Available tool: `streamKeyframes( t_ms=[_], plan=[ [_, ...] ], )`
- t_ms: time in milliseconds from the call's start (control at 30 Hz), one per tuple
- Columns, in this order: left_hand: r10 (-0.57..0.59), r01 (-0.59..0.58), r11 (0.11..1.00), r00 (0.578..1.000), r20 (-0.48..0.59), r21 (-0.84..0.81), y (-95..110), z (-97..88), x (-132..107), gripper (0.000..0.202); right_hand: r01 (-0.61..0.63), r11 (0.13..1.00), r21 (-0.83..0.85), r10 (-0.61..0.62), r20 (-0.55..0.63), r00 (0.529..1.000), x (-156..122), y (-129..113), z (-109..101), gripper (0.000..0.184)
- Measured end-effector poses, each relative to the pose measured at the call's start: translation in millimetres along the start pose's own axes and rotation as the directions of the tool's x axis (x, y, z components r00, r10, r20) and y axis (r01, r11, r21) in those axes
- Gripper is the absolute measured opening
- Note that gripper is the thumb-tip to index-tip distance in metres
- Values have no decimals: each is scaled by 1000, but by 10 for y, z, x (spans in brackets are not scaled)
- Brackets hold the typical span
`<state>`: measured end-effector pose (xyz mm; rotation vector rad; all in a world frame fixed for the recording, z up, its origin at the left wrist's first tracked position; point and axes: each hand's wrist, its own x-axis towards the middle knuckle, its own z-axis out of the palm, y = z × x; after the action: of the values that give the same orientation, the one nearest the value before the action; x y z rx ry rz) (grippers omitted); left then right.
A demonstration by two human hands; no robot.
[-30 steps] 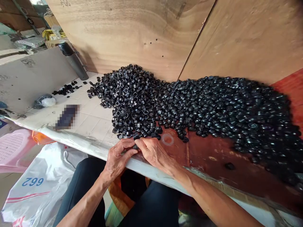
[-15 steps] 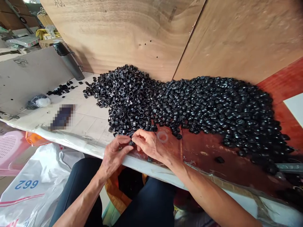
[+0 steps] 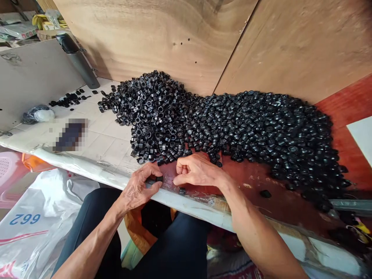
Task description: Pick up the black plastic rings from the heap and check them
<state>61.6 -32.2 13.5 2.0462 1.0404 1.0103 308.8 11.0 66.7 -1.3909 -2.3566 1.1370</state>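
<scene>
A large heap of small black rings (image 3: 221,128), plastic or rubber, spreads across the work surface. My left hand (image 3: 138,186) rests at the table's front edge, its fingers and thumb closed on a small black ring (image 3: 158,179). My right hand (image 3: 196,170) lies just right of it, fingers curled and thumb apart, with nothing visible in it. Its fingertips are near the heap's lower edge. One loose black ring (image 3: 182,191) sits on the reddish board (image 3: 247,186) below my right hand.
Plywood boards (image 3: 145,38) stand behind the heap. To the left are a black flask (image 3: 77,58), a few scattered black parts (image 3: 65,100), a plastic bag (image 3: 37,114) and a pixelated object (image 3: 71,135). A white woven sack (image 3: 35,232) lies below the table by my legs.
My right hand has moved away from my left hand, to the right, and no longer pinches at the ring. The view has shifted slightly, moving the scene left and up.
</scene>
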Motion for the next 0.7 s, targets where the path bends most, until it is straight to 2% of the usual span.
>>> streamKeyframes(
  t_ms=[33,100,167,267,367,433,500,600,700],
  plan=[
    [-5,4,1000,999,35,12,7,-6,10,15,-14,999,-42,18,94,995,-25,21,-62,29],
    [-9,5,999,996,85,44,6,-6,18,16,-28,991,-130,54,200,978,-54,34,-104,35],
    [-21,13,997,993,112,71,-6,2,12,16,-1,986,-164,42,248,968,-56,15,-52,29],
    [-73,70,997,993,92,40,-23,-3,1,13,62,986,-153,-20,260,965,-28,-16,75,19],
    [-208,217,967,975,73,-132,-31,-44,4,7,87,990,-115,-66,173,983,4,-19,157,16],
    [-292,305,898,952,88,-317,-29,-75,15,14,110,992,-57,-106,70,992,20,-33,197,12],
    [-336,343,813,936,103,-470,-21,-95,30,20,122,992,17,-122,-27,992,28,-71,242,11],
    [-373,360,741,922,98,-567,-7,-96,44,24,131,984,119,-115,-128,985,27,-138,323,17],
    [-399,365,725,914,77,-584,-12,-80,43,27,139,978,153,-109,-191,976,24,-151,393,15]
  ],
)
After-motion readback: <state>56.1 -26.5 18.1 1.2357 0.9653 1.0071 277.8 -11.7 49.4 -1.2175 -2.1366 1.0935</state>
